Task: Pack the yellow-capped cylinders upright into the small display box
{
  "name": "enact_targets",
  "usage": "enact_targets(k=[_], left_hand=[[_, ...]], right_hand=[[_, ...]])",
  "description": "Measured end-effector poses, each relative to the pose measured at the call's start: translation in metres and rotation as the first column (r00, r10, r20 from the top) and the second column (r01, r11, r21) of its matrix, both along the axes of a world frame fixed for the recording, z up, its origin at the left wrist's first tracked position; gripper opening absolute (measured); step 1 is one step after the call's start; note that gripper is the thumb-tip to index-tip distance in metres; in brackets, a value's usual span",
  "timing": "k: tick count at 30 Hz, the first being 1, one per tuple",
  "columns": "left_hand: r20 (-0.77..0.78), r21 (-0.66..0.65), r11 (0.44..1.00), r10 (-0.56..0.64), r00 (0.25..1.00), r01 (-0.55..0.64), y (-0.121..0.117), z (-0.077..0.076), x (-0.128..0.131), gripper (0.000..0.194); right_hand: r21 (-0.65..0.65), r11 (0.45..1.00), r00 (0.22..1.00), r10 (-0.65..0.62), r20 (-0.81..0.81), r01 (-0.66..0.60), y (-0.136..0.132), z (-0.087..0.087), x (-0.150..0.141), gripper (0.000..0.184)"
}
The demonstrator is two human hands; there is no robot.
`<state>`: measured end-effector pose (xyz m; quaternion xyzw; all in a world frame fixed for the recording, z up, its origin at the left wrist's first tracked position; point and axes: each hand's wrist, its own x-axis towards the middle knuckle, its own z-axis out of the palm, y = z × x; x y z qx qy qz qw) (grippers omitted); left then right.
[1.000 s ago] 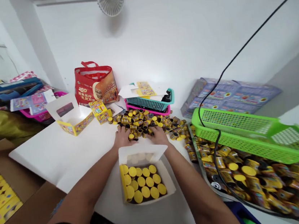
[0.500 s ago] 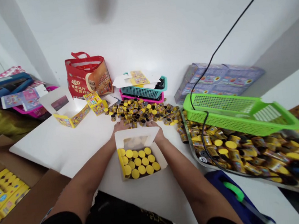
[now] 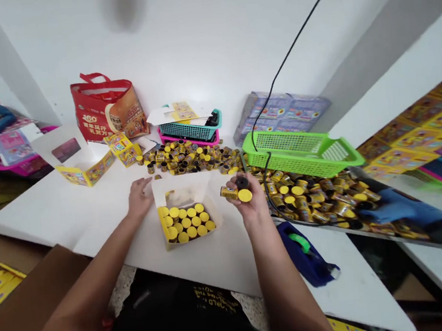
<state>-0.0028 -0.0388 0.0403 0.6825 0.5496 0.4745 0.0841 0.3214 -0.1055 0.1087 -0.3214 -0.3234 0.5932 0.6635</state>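
Observation:
My right hand point(image 3: 254, 200) is raised to the right of an opened box and grips a few small tubs point(image 3: 244, 195). One shows its yellow lid, another its black end, and a third lies sideways. The yellow-and-white box point(image 3: 166, 231) stands with its windowed lid up. Inside are rows of upright yellow-lidded tubs point(image 3: 186, 223). To the box's left, my left hand point(image 3: 140, 196) hovers by the raised lid with its fingers apart, and I see nothing in it. A heap of loose tubs point(image 3: 188, 157) lies behind the box.
A metal tray point(image 3: 391, 237) of tubs sits on the right under a green basket point(image 3: 304, 155), with a black cable point(image 3: 275, 78) hanging across. A blue tape dispenser point(image 3: 303, 263) lies in front. Another open box point(image 3: 84, 169) and a red bag point(image 3: 109, 109) stand left. A co-worker's blue-gloved hand point(image 3: 391, 209) is far right.
Both hands have come back from the heap behind the box. My right hand now holds several tubs and is lifted beside the box. The view has turned to the right.

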Motion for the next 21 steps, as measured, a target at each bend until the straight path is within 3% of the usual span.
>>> enact_targets(k=[3, 4, 5, 6, 7, 9, 11, 14, 17, 21], left_hand=[[0.253, 0.173, 0.971, 0.116, 0.961, -0.162, -0.043, 0.027, -0.001, 0.020], [0.300, 0.240, 0.958, 0.082, 0.950, -0.159, -0.060, 0.038, 0.004, 0.019], [0.294, 0.298, 0.951, -0.007, 0.956, -0.085, -0.078, 0.049, 0.011, 0.018], [0.220, 0.317, 0.945, -0.159, 0.962, 0.083, -0.093, 0.058, 0.019, 0.018], [0.136, 0.291, 0.920, -0.311, 0.941, 0.262, -0.106, 0.066, 0.028, 0.023], [0.082, 0.123, 0.864, -0.498, 0.863, 0.487, -0.121, 0.075, 0.044, 0.029], [0.208, -0.077, 0.829, -0.530, 0.822, 0.554, -0.125, 0.076, 0.054, 0.032], [0.395, -0.244, 0.807, -0.424, 0.815, 0.538, -0.121, 0.070, 0.055, 0.034], [0.378, -0.252, 0.819, -0.406, 0.832, 0.515, -0.116, 0.068, 0.049, 0.041], [0.350, -0.237, 0.811, -0.443, 0.826, 0.535, -0.110, 0.074, 0.043, 0.040]], right_hand=[[0.059, 0.976, 0.950, 0.215, -0.225, -0.208, -0.022, 0.012, -0.022, 0.035], [0.069, 0.964, 0.933, 0.265, -0.245, -0.256, -0.026, 0.014, -0.031, 0.033], [0.073, 0.950, 0.917, 0.311, -0.251, -0.302, -0.029, 0.015, -0.042, 0.032], [0.070, 0.935, 0.901, 0.355, -0.249, -0.348, -0.030, 0.015, -0.052, 0.031], [0.059, 0.917, 0.885, 0.395, -0.245, -0.393, -0.030, 0.014, -0.063, 0.032], [0.008, 0.890, 0.863, 0.444, -0.240, -0.456, -0.030, 0.012, -0.082, 0.036], [-0.067, 0.888, 0.872, 0.428, -0.238, -0.454, -0.028, 0.007, -0.096, 0.039], [-0.170, 0.916, 0.920, 0.324, -0.221, -0.364, -0.027, 0.001, -0.110, 0.038], [-0.213, 0.930, 0.942, 0.255, -0.218, -0.301, -0.027, -0.004, -0.116, 0.036], [-0.184, 0.936, 0.945, 0.264, -0.194, -0.299, -0.027, -0.002, -0.117, 0.034]])
